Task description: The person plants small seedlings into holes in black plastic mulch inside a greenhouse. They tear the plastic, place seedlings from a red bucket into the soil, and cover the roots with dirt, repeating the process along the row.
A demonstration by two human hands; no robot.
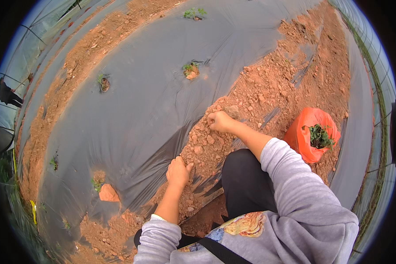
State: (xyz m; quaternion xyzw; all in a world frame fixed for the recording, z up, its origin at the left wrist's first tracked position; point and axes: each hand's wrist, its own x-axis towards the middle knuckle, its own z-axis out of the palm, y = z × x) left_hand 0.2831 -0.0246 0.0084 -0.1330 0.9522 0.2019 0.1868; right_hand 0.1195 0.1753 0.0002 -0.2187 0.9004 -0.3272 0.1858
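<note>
Black plastic mulch film point(145, 82) covers a raised soil bed before me. My left hand point(179, 172) is at the film's near edge, where the film is drawn into folds; its fingers are curled, and whether they pinch the film is hidden. Farther up and right, my right hand point(220, 121) rests on loose reddish soil point(250, 89) beside the film's edge, fingers bent down; what is under them cannot be seen. Small green seedlings point(187, 68) stand in holes in the film. A clod of soil point(109, 193) lies by one hole at the lower left.
An orange plastic bag point(297, 135) with green seedlings point(319, 136) inside stands on the soil to my right. Another mulched bed point(356, 125) lies beyond it. At the far left a person point(9, 93) in dark clothes stands holding a long-handled tool. Greenhouse film walls curve along both sides.
</note>
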